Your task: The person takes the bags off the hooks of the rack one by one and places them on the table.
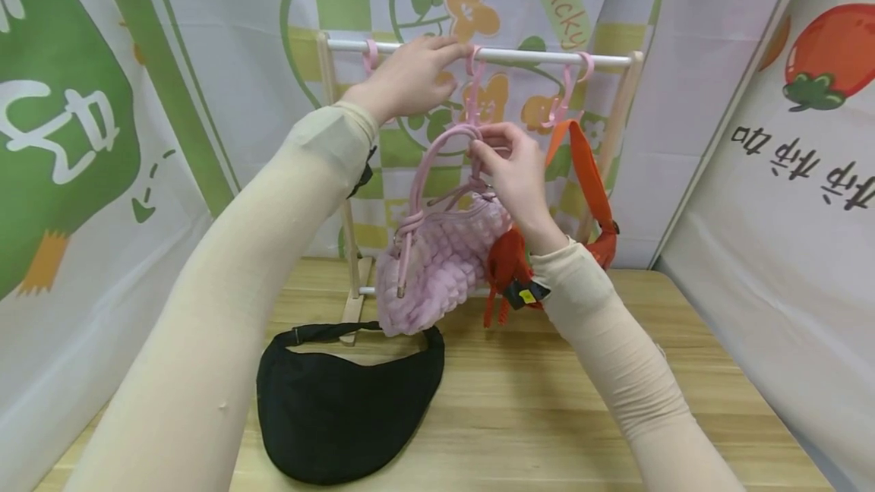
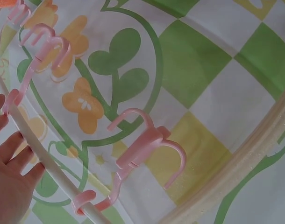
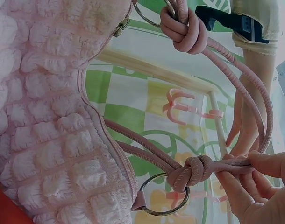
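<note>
A pink puffy handbag (image 1: 444, 264) hangs from my right hand (image 1: 516, 173), below the rack's middle pink hook (image 1: 475, 89). That hand pinches the bag's knotted cord handle (image 3: 229, 165) between thumb and fingers. My left hand (image 1: 417, 80) lies across the rack's white rod (image 1: 533, 56). In the left wrist view its fingertips (image 2: 36, 171) touch the rod, the uppermost beside the middle hook's loop (image 2: 10, 100). The handle's top is close to the middle hook; whether they touch I cannot tell.
A black crescent bag (image 1: 349, 408) lies on the wooden table (image 1: 547, 416) at front left. An orange bag's strap (image 1: 588, 173) hangs at the right hook (image 1: 563, 93). A left hook (image 2: 142, 144) sits on the rod. Printed cloth walls surround the table.
</note>
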`<action>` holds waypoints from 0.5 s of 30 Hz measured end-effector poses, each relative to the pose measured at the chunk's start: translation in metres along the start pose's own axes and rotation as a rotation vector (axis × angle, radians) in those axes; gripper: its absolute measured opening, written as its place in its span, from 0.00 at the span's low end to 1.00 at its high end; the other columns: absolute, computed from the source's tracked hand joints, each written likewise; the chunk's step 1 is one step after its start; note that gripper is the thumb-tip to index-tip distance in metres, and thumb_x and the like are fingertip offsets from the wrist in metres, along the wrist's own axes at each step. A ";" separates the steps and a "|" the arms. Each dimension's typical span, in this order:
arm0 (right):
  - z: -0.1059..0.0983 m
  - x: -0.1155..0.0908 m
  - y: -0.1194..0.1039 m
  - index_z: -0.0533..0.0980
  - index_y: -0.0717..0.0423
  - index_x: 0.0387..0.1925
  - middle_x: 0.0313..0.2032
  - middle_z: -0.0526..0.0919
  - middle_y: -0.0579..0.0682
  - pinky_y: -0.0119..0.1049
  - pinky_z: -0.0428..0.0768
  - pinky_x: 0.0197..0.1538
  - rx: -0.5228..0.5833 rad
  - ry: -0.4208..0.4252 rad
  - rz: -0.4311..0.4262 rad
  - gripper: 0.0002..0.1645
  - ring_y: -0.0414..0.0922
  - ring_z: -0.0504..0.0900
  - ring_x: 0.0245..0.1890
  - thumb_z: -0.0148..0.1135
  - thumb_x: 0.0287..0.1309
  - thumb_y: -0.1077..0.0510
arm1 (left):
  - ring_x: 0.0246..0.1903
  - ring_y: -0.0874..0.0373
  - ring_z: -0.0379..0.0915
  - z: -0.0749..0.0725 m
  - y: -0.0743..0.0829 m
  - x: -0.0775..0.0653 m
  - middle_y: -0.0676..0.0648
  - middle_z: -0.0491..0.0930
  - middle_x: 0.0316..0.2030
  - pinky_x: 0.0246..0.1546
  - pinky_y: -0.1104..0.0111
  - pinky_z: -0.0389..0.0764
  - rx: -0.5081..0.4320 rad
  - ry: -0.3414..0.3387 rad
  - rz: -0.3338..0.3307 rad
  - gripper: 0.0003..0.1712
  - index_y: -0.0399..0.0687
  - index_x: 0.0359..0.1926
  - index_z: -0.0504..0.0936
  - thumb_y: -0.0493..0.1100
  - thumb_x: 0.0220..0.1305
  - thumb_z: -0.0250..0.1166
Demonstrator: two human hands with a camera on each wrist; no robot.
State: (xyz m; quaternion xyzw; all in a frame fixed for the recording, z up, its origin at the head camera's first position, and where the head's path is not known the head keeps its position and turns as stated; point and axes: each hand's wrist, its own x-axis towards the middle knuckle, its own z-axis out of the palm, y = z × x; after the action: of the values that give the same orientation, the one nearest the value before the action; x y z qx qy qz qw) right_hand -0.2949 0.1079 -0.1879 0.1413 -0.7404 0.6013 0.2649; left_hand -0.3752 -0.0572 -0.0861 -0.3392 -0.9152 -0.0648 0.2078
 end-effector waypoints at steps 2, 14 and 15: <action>0.001 -0.001 -0.001 0.78 0.64 0.44 0.38 0.85 0.62 0.32 0.84 0.42 0.007 -0.004 0.007 0.13 0.43 0.84 0.35 0.64 0.57 0.64 | 0.72 0.49 0.47 0.000 0.000 -0.001 0.47 0.51 0.73 0.72 0.56 0.47 -0.004 -0.002 -0.003 0.31 0.62 0.72 0.54 0.47 0.70 0.48; 0.004 -0.005 -0.003 0.78 0.63 0.45 0.40 0.85 0.61 0.33 0.84 0.43 0.012 -0.025 -0.002 0.13 0.45 0.85 0.37 0.63 0.58 0.62 | 0.72 0.47 0.47 -0.001 -0.003 -0.010 0.46 0.52 0.73 0.72 0.55 0.47 0.012 0.041 0.025 0.30 0.58 0.72 0.56 0.47 0.70 0.49; 0.004 -0.005 -0.004 0.78 0.63 0.44 0.39 0.85 0.61 0.33 0.84 0.42 0.010 -0.023 -0.005 0.13 0.44 0.85 0.36 0.63 0.58 0.62 | 0.72 0.47 0.47 -0.002 -0.004 -0.011 0.46 0.52 0.73 0.73 0.56 0.47 0.013 0.043 0.022 0.30 0.57 0.72 0.56 0.47 0.70 0.50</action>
State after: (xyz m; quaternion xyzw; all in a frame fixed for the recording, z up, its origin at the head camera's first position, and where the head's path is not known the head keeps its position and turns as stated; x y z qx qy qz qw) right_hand -0.2900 0.1024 -0.1882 0.1514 -0.7402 0.6026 0.2571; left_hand -0.3697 -0.0668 -0.0892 -0.3466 -0.9071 -0.0636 0.2302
